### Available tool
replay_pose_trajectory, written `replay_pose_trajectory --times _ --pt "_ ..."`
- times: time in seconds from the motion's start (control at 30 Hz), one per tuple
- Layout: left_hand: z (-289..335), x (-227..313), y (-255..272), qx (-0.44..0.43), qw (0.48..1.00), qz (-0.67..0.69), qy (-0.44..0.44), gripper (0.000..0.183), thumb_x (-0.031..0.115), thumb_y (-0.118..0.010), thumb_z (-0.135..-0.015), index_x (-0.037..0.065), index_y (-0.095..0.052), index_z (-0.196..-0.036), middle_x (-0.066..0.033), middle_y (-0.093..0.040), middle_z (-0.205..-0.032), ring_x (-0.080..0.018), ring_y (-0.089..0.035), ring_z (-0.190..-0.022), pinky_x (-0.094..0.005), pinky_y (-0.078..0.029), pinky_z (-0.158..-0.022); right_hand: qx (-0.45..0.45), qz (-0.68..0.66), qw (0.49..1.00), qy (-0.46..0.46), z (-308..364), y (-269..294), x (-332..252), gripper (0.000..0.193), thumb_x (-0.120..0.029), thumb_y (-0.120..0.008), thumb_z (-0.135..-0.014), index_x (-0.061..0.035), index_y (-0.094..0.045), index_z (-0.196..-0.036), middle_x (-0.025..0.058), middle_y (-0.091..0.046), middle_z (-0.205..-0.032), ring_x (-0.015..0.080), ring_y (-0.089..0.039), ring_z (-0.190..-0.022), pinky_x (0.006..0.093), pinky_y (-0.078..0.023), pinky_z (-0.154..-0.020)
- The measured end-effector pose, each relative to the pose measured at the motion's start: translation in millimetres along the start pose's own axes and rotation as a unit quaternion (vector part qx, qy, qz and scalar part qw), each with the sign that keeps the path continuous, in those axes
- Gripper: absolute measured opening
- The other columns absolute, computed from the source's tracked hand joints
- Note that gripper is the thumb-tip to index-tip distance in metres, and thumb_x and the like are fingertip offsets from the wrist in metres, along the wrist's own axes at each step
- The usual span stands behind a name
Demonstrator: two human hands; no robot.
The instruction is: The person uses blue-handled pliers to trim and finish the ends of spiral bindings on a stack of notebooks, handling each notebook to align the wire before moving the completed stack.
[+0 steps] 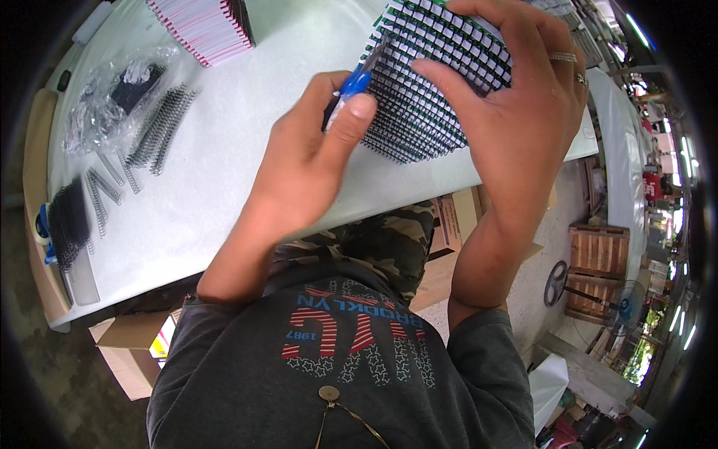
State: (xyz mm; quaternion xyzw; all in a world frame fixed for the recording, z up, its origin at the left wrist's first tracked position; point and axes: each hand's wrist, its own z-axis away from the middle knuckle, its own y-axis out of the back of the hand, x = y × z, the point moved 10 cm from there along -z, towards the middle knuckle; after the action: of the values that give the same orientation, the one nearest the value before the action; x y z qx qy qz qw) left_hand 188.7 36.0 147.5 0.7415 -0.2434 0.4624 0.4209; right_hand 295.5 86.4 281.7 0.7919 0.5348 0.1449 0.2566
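A stack of spiral-bound notebooks (407, 127) stands at the far edge of my view, its rows of dark coils and green-and-white edges facing me. My left hand (310, 150) is closed round a blue-handled hand tool, which looks like small pliers or cutters (357, 81). The tool's metal tip reaches the coils at the stack's upper left side. My right hand (527, 105), with rings on its fingers, grips the stack from the right. Its fingers curl over the far side while the thumb lies across the coils. The fingertips behind the stack are hidden.
Another notebook stack (206, 34) with red-and-white edges stands at the far left of the white table (224, 165). Loose wire coils (161, 131), a clear plastic bag (112, 97) and a bundle of black coils (69, 224) lie leftward. A cardboard box (127, 355) sits below the table.
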Motion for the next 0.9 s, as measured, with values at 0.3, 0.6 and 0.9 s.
replay_pose_trajectory --times 0.3,0.6,0.9 --pt "20.1 5.7 -43.9 -0.340 0.572 0.730 0.154 0.060 0.047 -0.026 -0.097 -0.004 -0.040 -0.125 -0.0123 -0.054 -0.084 -0.0199 -0.055 -0.073 -0.0373 -0.049 -0.071 -0.016 0.038 0.999 0.011 1.5 -2.5 -2.2 0.047 -0.006 -0.076 -0.051 -0.0118 -0.056 -0.093 0.0068 -0.053 -0.094 0.0288 -0.050 -0.093 0.0404 -0.035 -0.082" --pt "9.8 -23.3 -29.6 -0.112 0.945 0.295 0.089 0.059 0.048 -0.031 -0.096 -0.002 -0.043 -0.125 -0.0104 -0.057 -0.090 -0.0196 -0.056 -0.079 -0.0318 -0.046 -0.072 -0.033 0.101 0.994 0.014 3.6 -5.0 -9.6 0.059 -0.008 -0.081 -0.045 -0.0142 -0.053 -0.096 0.0066 -0.051 -0.101 0.0288 -0.048 -0.099 0.0424 -0.033 -0.086" --pt "24.0 -7.7 -51.4 -0.291 0.651 0.682 0.165 0.066 0.050 -0.016 -0.096 -0.003 -0.041 -0.126 -0.0144 -0.057 -0.087 -0.0253 -0.062 -0.077 -0.0401 -0.054 -0.068 -0.047 0.111 0.993 0.014 4.4 -7.5 -9.5 0.060 -0.007 -0.081 -0.047 -0.0141 -0.052 -0.099 0.0076 -0.050 -0.105 0.0297 -0.046 -0.103 0.0424 -0.031 -0.087"
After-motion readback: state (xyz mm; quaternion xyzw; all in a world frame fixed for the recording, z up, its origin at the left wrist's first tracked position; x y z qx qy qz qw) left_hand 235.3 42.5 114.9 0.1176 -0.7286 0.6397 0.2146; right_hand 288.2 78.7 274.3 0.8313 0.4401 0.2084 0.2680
